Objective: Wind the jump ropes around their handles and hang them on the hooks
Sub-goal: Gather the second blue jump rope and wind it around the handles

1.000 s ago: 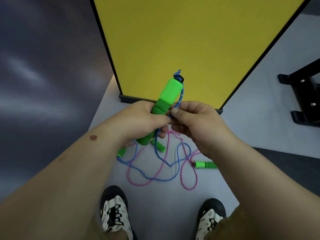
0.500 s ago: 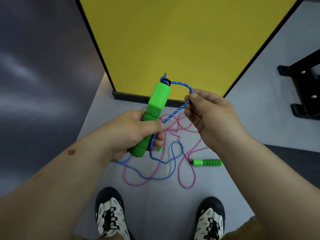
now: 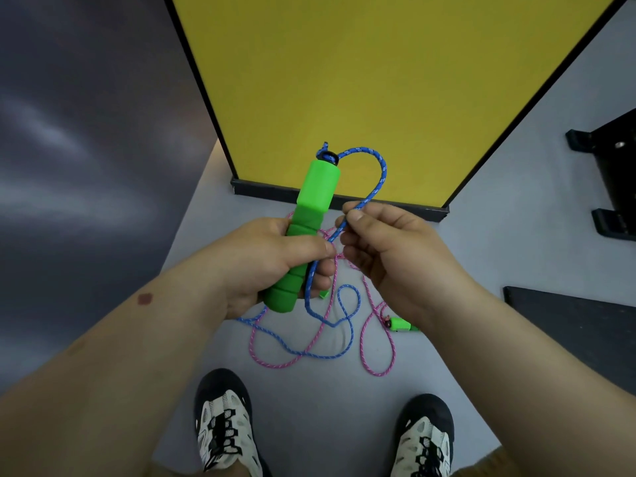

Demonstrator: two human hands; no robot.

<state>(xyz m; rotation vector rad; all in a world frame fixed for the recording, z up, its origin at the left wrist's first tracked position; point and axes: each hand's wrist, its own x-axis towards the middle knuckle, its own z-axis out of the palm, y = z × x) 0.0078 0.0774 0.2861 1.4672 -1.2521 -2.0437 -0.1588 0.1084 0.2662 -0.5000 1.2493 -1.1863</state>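
**Green handle upright, blue rope looped at its top**

Head view: the left hand (image 3: 272, 259) grips the green handle (image 3: 306, 232), fingers curled round its ribbed foam lower part; its long axis tilts up and away toward the yellow panel (image 3: 378, 80), smooth end topmost. The right hand (image 3: 389, 249) pinches the braided blue rope (image 3: 380, 173), which arcs from the handle's black cap. Half a second ago the pinch was farther from the handle; now it sits just beside it. Pink rope (image 3: 364, 352) and another green handle (image 3: 399, 325) lie tangled on the grey floor (image 3: 327, 407).
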